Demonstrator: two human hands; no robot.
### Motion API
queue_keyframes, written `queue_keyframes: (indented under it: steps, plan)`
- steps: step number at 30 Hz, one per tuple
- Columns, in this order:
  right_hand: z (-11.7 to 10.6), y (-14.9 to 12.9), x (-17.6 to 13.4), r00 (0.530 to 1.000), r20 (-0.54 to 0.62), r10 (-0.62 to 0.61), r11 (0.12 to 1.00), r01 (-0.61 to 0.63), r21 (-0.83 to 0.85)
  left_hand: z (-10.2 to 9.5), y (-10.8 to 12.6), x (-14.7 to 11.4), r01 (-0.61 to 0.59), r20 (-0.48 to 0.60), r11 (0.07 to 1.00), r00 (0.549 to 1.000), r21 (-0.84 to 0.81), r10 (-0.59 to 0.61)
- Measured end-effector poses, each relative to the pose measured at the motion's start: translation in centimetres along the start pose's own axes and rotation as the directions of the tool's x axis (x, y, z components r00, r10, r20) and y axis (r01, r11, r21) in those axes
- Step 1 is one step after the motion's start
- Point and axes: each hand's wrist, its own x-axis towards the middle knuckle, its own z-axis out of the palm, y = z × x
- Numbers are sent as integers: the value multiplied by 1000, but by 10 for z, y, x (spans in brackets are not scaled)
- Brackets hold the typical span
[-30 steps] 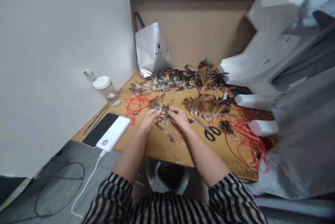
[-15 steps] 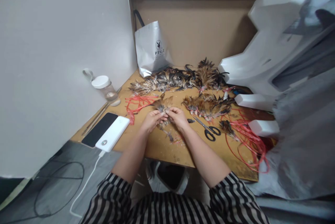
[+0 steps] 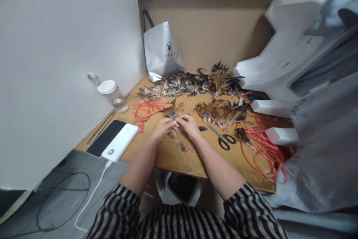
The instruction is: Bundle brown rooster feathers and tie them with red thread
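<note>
Both hands meet over the front middle of the table, pinching the base of a small bunch of brown feathers (image 3: 173, 110). My left hand (image 3: 163, 128) is closed on it from the left; my right hand (image 3: 189, 125) is closed on it from the right, fingertips touching. The feather tips fan out away from me, while the quill ends are mostly hidden by the fingers. Loose feather scraps (image 3: 181, 144) lie just below the hands. Black-handled scissors (image 3: 223, 138) rest open to the right of my right hand.
Feather bunches (image 3: 220, 113) lie behind the scissors, with a long feather pile (image 3: 184, 84) farther back. Red plastic strips (image 3: 149, 110) are at left, more red strips (image 3: 270, 153) at right. A phone (image 3: 107, 138), white power bank (image 3: 121, 142), jar (image 3: 113, 95) and silver bag (image 3: 160, 52) stand around.
Almost nothing differs. Both hands keep their pinch on the feather bunch in the same place, and the view has shifted very slightly.
</note>
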Motion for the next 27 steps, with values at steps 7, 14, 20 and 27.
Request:
queue_keyframes:
  steps: [7,14,20,27]
  plan:
    - [-7,1,4,997,-3,-72,987,70,-146,-6,6,2,-115,-169,988,981,-102,97]
    - [-16,12,6,990,138,-41,855,107,-508,-7,12,1,-157,-263,972,959,-173,109]
    - [-9,3,-6,979,148,-139,658,203,-725,-6,11,2,-157,-263,973,959,-170,109]
    - [-1,-3,-15,971,175,-164,542,237,-806,-6,12,1,-155,-271,973,957,-172,105]
